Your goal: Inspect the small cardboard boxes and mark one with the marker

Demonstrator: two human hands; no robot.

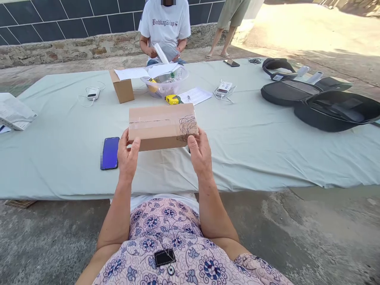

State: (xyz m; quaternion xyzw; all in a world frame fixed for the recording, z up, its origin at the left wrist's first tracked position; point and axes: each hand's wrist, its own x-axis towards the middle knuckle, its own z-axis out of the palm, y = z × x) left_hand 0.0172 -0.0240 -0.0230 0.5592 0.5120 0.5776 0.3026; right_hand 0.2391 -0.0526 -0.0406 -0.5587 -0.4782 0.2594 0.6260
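A closed brown cardboard box [162, 124], taped along its top and scribbled with black pen at its right end, is held up over the pale green sheet [252, 138]. My left hand [127, 154] grips its left end with thumb and fingers. My right hand [199, 152] grips its right end the same way. A blue phone [109, 152] lies flat on the sheet just left of my left hand.
Further back lie a yellow tape measure [172, 99], a clear bowl [165, 82], a small open carton [122, 88], papers, power banks with cables, and black cases [320, 103] at right. A person in a white shirt [165, 27] sits opposite handling paper. Concrete ground surrounds the sheet.
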